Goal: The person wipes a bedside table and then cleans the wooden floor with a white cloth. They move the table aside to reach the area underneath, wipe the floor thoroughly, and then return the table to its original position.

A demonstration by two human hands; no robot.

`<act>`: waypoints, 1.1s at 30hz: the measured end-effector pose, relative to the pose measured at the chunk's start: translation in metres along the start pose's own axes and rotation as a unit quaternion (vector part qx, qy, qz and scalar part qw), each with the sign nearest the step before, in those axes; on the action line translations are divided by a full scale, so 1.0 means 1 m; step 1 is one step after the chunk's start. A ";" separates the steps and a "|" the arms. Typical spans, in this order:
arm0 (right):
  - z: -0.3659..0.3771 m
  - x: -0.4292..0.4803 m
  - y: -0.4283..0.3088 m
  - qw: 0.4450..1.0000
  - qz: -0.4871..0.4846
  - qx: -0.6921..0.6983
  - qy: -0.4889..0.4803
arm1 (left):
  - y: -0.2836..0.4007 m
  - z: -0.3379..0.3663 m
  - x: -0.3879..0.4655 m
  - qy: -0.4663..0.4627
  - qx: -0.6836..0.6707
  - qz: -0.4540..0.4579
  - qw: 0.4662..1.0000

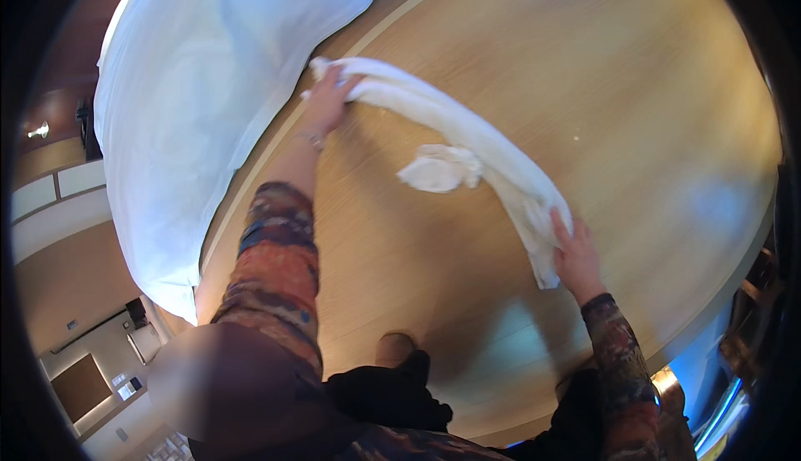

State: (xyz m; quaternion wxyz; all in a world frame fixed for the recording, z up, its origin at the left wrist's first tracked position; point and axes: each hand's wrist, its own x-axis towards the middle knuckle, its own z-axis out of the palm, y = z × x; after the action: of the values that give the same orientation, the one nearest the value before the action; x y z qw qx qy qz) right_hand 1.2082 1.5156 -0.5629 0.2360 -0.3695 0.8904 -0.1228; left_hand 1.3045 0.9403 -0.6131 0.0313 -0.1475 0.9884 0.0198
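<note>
A long white cloth [460, 117], perhaps a towel, lies in a loose bunched strip on the wood-look floor, bowed between my two hands. My left hand [328, 101] grips its far end, close to the bed's edge. At the near end, my right hand [577, 257] has its fingers on the cloth's outer side, and a flat corner hangs past them. A smaller crumpled white piece [438, 170] rests against the inner side of the strip. I cannot tell whether it is separate or part of the same cloth.
A bed with a white sheet [200, 104] runs along the left, its hem hanging close to the floor [626, 85]. My shoe [395, 348] is below, near the bottom. A wall switch panel [130, 388] shows at lower left. Furniture and a blue-lit window area edge the right.
</note>
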 end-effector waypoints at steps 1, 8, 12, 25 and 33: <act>0.008 0.014 -0.032 1.000 -0.010 -0.010 -0.014 | -0.035 0.005 -0.037 0.000 -0.006 -0.014 1.000; 0.069 0.020 -0.204 0.986 -0.152 -0.010 -0.065 | -0.152 0.025 -0.396 -0.074 -0.040 -0.256 0.963; 0.086 -0.009 -0.229 0.979 -0.192 -0.032 -0.056 | -0.094 0.033 -0.546 -0.157 -0.048 -0.382 0.909; 0.101 -0.020 -0.226 0.989 -0.146 -0.010 0.018 | -0.069 0.018 -0.564 -0.301 -0.095 -0.420 0.851; 0.111 0.022 -0.198 0.967 -0.195 0.009 0.161 | -0.049 0.024 -0.552 -0.290 -0.058 -0.420 0.858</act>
State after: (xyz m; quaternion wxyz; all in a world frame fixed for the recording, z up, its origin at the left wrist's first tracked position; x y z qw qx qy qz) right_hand 1.3701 1.3571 -0.5873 0.0645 -0.5095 0.8260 -0.2324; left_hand 1.8474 1.0552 -0.6011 0.3133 -0.5376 0.7759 0.1038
